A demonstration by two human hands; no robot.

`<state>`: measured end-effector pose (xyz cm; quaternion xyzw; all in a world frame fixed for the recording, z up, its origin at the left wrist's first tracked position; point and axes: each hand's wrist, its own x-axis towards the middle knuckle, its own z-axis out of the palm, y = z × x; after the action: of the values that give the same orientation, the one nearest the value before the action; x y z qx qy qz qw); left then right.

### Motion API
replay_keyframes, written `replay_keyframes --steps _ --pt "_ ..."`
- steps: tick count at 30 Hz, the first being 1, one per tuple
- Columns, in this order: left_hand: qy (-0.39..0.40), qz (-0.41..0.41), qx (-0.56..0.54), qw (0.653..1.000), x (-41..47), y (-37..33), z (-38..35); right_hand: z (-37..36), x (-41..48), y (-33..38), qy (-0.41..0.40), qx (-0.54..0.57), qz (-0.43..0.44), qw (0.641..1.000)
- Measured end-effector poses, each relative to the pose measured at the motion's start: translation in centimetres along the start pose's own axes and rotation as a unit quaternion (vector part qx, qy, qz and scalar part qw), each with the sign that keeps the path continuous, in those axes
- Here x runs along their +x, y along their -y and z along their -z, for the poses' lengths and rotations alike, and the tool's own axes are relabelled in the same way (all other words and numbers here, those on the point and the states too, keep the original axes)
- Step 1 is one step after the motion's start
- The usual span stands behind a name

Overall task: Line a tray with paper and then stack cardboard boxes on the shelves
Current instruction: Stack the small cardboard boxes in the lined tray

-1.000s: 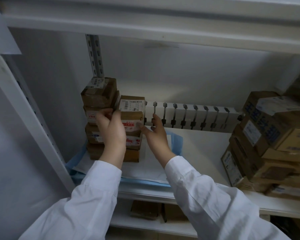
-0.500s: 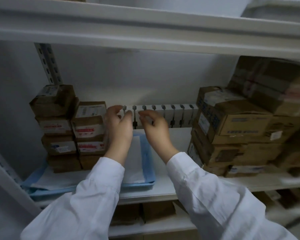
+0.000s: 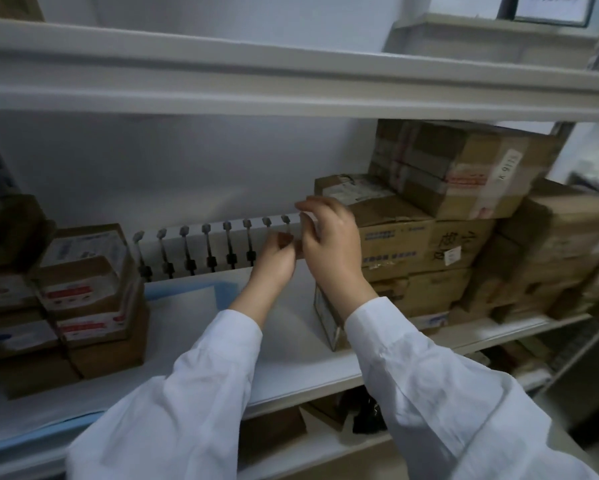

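Two hands reaching at mid-shelf | left hand point(image 3: 275, 258) curling loosely, grasping nothing clear | right hand point(image 3: 329, 244) cupping open beside cardboard boxes point(image 3: 429, 244) piling at right | blue tray point(image 3: 227, 289) with paper point(image 3: 184, 299) sitting left, carrying stacked boxes point(image 3: 90, 292)

Blur smears the hands point(image 3: 308, 251); the left-hand stacked boxes point(image 3: 83, 299) and blue tray point(image 3: 31, 431) are cut off by the edge.
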<state>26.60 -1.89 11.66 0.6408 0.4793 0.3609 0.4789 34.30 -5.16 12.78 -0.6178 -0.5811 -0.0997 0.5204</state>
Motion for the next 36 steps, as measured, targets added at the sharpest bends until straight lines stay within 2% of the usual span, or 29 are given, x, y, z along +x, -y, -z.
replay_keyframes --steps 5,9,12,19,21,26,28,32,36 --pt "0.062 0.085 -0.149 0.983 -0.4 -1.7 -3.4 1.9 0.2 -2.0 -0.033 -0.058 0.024 0.997" --pt "0.105 0.129 -0.185 0.969 -0.6 -3.1 -4.8 3.3 0.5 -3.1 -0.051 -0.079 -0.001 0.996" --pt "0.118 0.135 -0.206 0.962 -1.0 -4.0 -5.7 4.3 0.5 -4.2 -0.031 -0.085 -0.02 0.996" --pt "0.079 0.129 -0.211 0.966 -1.2 -4.6 -6.5 5.1 0.0 -5.2 -0.04 -0.049 -0.006 0.998" --pt "0.071 0.134 -0.219 0.964 -1.3 -4.6 -6.5 5.2 -0.1 -5.5 -0.056 -0.074 -0.014 0.996" --pt "0.043 0.143 -0.254 0.956 -1.3 -4.5 -6.2 5.7 -0.1 -6.0 -0.03 -0.112 -0.14 0.983" --pt "0.032 0.143 -0.27 0.952 -1.3 -4.2 -6.2 5.8 0.0 -6.1 -0.026 -0.093 -0.166 0.981" --pt "0.004 0.164 -0.329 0.93 -1.0 -3.6 -6.0 5.7 0.0 -6.0 -0.037 -0.055 -0.141 0.988" --pt "-0.031 0.169 -0.391 0.904 -0.9 -2.9 -5.1 6.0 0.2 -5.8 -0.059 0.051 -0.137 0.987"
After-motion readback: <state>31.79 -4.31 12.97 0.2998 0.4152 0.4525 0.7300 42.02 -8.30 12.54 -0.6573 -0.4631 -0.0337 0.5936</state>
